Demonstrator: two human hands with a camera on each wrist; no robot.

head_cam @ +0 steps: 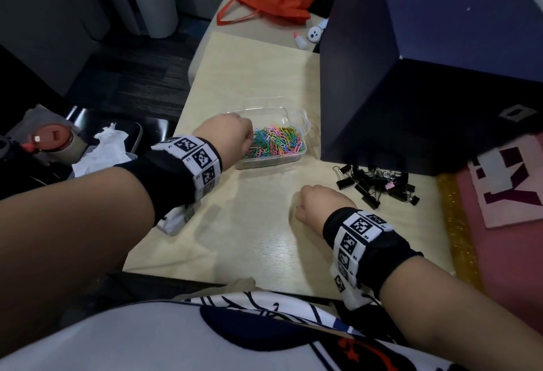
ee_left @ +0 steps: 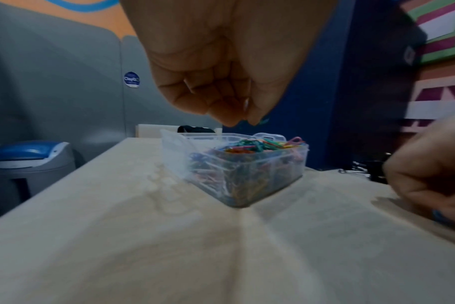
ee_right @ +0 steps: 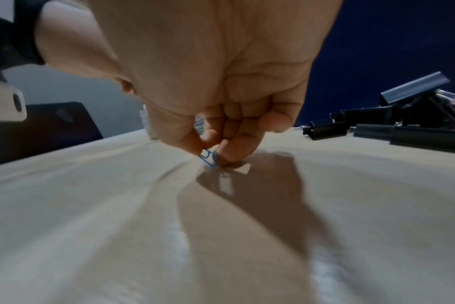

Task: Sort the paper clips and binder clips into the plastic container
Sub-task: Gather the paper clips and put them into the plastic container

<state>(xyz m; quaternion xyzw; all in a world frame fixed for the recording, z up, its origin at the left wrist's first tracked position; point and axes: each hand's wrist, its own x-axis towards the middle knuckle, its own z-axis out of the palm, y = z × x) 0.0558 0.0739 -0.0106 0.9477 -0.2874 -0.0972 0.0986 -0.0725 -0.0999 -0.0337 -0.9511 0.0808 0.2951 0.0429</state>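
A clear plastic container (head_cam: 303, 124) holds a heap of coloured paper clips (head_cam: 276, 141) at the middle of the pale table (head_cam: 249, 238). My left hand (head_cam: 248, 143) hovers over its left end with fingers curled. In the left wrist view the left hand (ee_left: 247, 121) pinches a small green paper clip (ee_left: 264, 121) just above the container (ee_left: 174, 150). My right hand (head_cam: 299, 206) is low on the table in front of the container. In the right wrist view its fingertips (ee_right: 195, 147) pinch a blue paper clip (ee_right: 209, 160) that touches the table. A pile of black binder clips (head_cam: 376, 185) lies right of that hand.
A tall dark blue box (head_cam: 411, 91) stands right behind the container and binder clips. An orange bag (head_cam: 276, 0) lies on a far surface. Crumpled tissue (head_cam: 102, 147) sits off the table's left edge. A grey bin (ee_left: 26, 164) stands beyond the left side.
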